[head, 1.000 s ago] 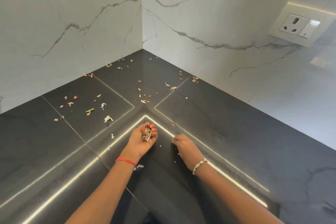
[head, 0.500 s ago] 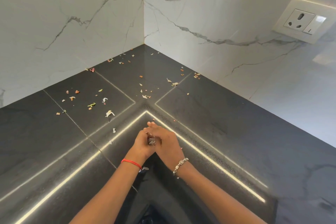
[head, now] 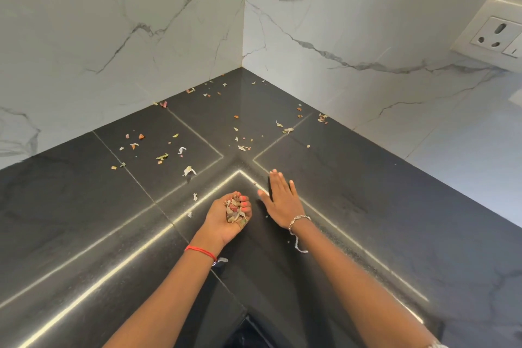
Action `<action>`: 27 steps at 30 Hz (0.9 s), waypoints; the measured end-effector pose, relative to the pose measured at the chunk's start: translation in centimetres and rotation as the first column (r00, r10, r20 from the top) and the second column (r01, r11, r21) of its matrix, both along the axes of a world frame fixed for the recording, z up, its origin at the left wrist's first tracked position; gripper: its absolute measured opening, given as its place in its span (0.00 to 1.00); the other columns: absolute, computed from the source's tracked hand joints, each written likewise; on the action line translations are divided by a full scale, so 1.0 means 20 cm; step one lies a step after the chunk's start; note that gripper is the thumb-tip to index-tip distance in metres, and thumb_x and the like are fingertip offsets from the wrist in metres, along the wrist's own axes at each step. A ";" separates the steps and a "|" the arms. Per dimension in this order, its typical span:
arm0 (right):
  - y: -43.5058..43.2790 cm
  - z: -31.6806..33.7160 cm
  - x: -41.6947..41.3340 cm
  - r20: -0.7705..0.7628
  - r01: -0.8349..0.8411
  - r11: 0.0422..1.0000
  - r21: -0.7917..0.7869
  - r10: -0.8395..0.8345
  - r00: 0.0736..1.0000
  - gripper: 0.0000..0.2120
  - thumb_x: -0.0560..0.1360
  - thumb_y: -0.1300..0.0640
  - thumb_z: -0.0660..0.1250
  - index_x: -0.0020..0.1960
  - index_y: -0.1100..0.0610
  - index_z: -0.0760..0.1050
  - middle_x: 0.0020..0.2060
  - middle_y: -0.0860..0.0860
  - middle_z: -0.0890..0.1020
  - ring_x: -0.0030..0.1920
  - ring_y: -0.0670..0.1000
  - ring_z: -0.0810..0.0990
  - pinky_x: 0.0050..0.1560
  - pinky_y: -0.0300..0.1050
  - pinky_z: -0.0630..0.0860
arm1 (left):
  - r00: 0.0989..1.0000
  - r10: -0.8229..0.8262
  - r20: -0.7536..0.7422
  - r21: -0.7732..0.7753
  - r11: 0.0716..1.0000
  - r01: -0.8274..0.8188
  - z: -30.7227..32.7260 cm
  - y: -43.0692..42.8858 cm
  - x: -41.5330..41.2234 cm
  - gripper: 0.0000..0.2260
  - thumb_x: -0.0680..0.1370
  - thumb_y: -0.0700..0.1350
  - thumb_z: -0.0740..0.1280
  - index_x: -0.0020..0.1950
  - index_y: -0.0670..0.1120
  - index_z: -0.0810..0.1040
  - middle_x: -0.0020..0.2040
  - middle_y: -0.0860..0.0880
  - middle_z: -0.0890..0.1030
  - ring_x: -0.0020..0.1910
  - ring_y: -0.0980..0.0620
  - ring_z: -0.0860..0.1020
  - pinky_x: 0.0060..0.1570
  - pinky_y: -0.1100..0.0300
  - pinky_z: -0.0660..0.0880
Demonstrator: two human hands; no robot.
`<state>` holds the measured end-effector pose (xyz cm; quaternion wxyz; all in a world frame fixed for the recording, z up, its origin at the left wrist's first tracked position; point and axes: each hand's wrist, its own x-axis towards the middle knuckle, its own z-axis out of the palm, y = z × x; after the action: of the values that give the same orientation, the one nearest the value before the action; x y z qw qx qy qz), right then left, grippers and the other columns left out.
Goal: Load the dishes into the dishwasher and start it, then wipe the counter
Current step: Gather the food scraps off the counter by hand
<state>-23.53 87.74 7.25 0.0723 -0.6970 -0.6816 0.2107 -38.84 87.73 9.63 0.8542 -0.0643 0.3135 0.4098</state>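
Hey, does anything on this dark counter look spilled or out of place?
Yes. Small food scraps lie scattered over the black counter, mostly toward the wall corner. The left hand cups a handful of scraps; the right hand is flat beside it, fingers straight. Nothing looks damaged.

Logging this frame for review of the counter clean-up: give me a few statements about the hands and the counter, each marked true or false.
1. The left hand cups a heap of scraps. True.
2. The right hand grips a cloth. False: it is open, fingers straight, low over the counter, and holds nothing.
3. Loose scraps lie scattered on the counter towards the wall corner. True.
4. A plug sits in the socket. False: its holes are bare.
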 end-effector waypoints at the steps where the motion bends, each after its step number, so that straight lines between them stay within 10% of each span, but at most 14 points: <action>1: 0.03 0.00 -0.02 0.019 -0.056 0.998 -0.001 0.056 0.998 0.30 0.81 0.43 0.45 0.76 0.56 0.41 0.76 0.49 0.43 0.76 0.47 0.40 0.73 0.46 0.35 | 1.000 0.011 0.004 -0.004 1.000 -0.011 0.00 -0.01 -0.02 0.12 0.79 0.39 0.53 0.37 0.44 0.67 0.26 0.47 0.70 0.20 0.53 0.68 0.21 0.67 0.69; 9: -0.10 0.05 0.00 -0.262 -0.365 0.929 -0.058 0.339 0.904 0.20 0.83 0.55 0.47 0.75 0.53 0.58 0.74 0.43 0.56 0.73 0.38 0.49 0.72 0.36 0.40 | 0.999 0.029 -0.021 -0.007 1.000 -0.029 0.01 -0.05 -0.07 0.12 0.79 0.39 0.53 0.36 0.43 0.67 0.25 0.46 0.71 0.20 0.53 0.69 0.21 0.67 0.69; 16: -0.38 0.18 0.20 -0.725 0.057 0.989 -0.134 -0.137 0.675 0.25 0.70 0.39 0.61 0.54 0.55 0.81 0.57 0.51 0.81 0.61 0.46 0.77 0.66 0.44 0.69 | 1.000 -0.025 -0.004 0.053 0.998 0.026 0.01 -0.10 -0.04 0.04 0.69 0.37 0.57 0.35 0.44 0.66 0.25 0.47 0.70 0.20 0.53 0.69 0.21 0.67 0.69; 19: -0.45 0.14 0.24 -0.588 0.416 0.909 -0.012 -0.343 0.732 0.30 0.74 0.41 0.58 0.56 0.67 0.77 0.59 0.63 0.77 0.63 0.59 0.73 0.66 0.52 0.66 | 0.999 -0.050 -0.009 0.057 0.997 0.050 -0.01 -0.12 -0.03 0.04 0.69 0.37 0.58 0.35 0.44 0.66 0.26 0.47 0.70 0.20 0.53 0.68 0.21 0.67 0.68; 22: -0.55 0.05 0.14 -0.304 0.306 0.951 -0.041 -0.303 0.903 0.25 0.82 0.51 0.52 0.74 0.63 0.56 0.75 0.55 0.57 0.75 0.51 0.53 0.74 0.43 0.47 | 0.998 -0.059 -0.013 0.051 0.997 0.059 -0.01 -0.15 -0.03 0.05 0.69 0.37 0.58 0.34 0.44 0.67 0.26 0.47 0.70 0.20 0.53 0.68 0.21 0.67 0.69; 27: -0.53 -0.04 -0.17 0.023 0.253 0.966 0.044 -0.254 0.967 0.38 0.77 0.36 0.40 0.76 0.61 0.38 0.76 0.54 0.40 0.75 0.50 0.37 0.71 0.43 0.32 | 1.000 -0.027 -0.013 0.057 0.998 0.027 0.00 -0.19 -0.08 0.05 0.69 0.37 0.58 0.34 0.44 0.67 0.26 0.47 0.70 0.20 0.53 0.69 0.21 0.67 0.69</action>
<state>-26.92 77.24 6.36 0.1033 -0.7798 -0.5919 0.1760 -40.48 83.88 9.72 0.8593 -0.0332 0.3076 0.4074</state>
